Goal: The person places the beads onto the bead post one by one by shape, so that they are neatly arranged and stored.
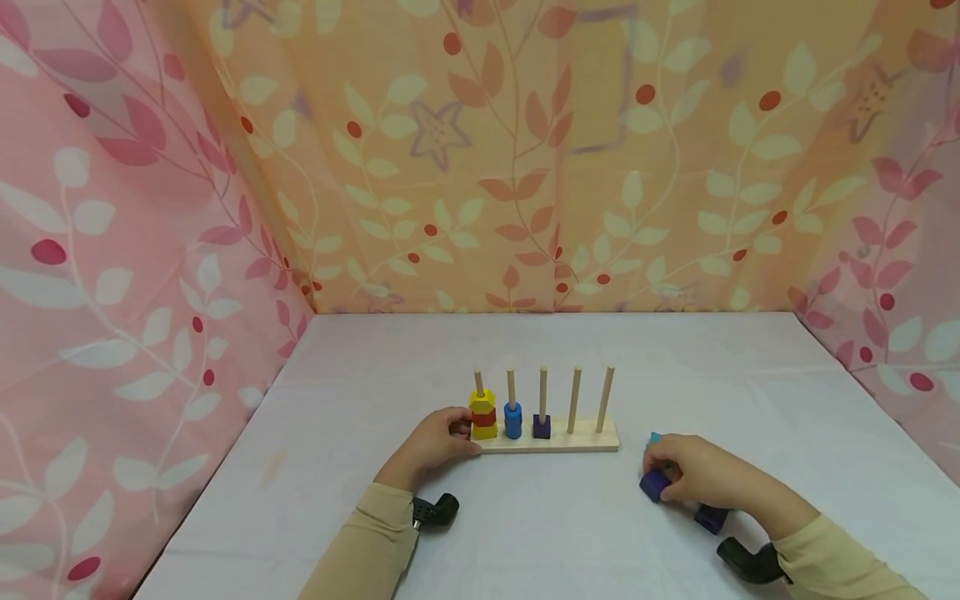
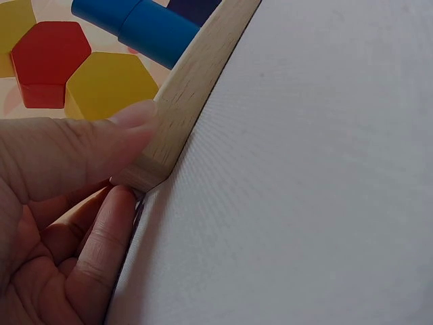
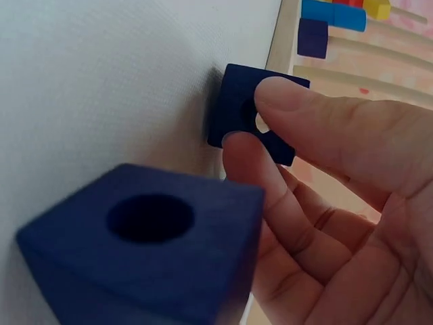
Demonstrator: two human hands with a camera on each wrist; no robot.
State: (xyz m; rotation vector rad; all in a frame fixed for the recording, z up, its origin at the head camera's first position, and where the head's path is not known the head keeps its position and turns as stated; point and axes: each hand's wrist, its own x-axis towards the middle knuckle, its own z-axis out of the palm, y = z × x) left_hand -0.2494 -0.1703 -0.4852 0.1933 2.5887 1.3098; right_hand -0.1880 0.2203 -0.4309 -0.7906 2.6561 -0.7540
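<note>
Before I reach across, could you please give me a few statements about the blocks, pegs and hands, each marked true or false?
1. The left hand holds one end of the wooden base. True.
2. The right hand touches the wooden base. False: it pinches a dark blue block, apart from the base.
3. The red block sits between two yellow blocks on the leftmost peg. True.
4. Every peg carries at least one block. False: the two rightmost pegs are bare.
5. A second dark blue block lies on the white tabletop near the right hand. True.
</note>
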